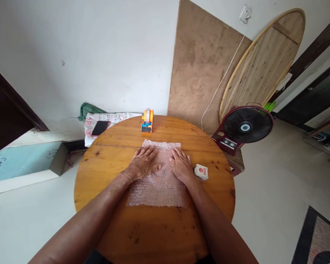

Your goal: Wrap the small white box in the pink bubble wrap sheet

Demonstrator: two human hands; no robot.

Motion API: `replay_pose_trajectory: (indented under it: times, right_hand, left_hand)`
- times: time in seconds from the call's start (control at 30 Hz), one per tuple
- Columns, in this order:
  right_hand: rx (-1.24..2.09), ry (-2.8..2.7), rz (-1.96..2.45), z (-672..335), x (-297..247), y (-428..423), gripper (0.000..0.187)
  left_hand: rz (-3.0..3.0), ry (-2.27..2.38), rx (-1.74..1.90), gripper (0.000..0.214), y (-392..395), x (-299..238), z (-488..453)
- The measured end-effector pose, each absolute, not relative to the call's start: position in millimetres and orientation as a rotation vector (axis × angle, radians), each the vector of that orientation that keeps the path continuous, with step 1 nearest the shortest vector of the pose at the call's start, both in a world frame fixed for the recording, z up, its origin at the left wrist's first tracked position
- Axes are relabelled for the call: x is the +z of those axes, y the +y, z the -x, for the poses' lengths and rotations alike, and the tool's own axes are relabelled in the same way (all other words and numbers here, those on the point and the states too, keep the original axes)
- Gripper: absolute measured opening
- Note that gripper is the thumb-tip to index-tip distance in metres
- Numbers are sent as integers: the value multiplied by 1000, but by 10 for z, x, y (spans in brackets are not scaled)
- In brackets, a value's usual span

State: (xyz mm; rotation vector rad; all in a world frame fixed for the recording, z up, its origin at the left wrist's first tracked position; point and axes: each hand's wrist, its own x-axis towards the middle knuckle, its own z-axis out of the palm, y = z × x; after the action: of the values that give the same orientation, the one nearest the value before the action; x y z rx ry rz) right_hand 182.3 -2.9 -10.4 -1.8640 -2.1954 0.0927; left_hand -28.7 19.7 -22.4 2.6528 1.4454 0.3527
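Observation:
A sheet of clear bubble wrap lies flat on the round wooden table in front of me. Over its left side my left hand rests palm down, fingers stretched out and thumb pointing inward. My right hand lies flat on the right edge of the wrap, its fingers pointing away from me. Neither hand grips anything. Just right of my right hand stands a small white box with a red mark. Beyond the wrap, an orange and blue tape dispenser holds a roll of tape.
A dark phone lies at the table's far left, by a printed white sack. On the right, a dark red fan stands on a low wooden stand. A round wooden board leans against the wall behind.

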Motion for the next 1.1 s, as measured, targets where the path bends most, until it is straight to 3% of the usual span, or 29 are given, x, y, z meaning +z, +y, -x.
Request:
replay_pose_trajectory:
  times: [0.3, 0.43, 0.77, 1.1]
  right_hand:
    - [82, -2182, 1877, -1828, -131, -5, 49]
    - [94, -2189, 1878, -1829, -123, 3, 50]
    - [99, -2149, 1857, -1848, -126, -6, 49]
    - [64, -2123, 1761, -1808, -55, -74, 45]
  left_hand:
    - [-2637, 1416, 496, 51, 152, -144, 268]
    - [-2662, 1134, 636, 44, 83, -62, 239]
    - [-2630, 918, 362, 83, 33, -74, 212]
    - [-2646, 931, 330, 91, -11, -97, 189]
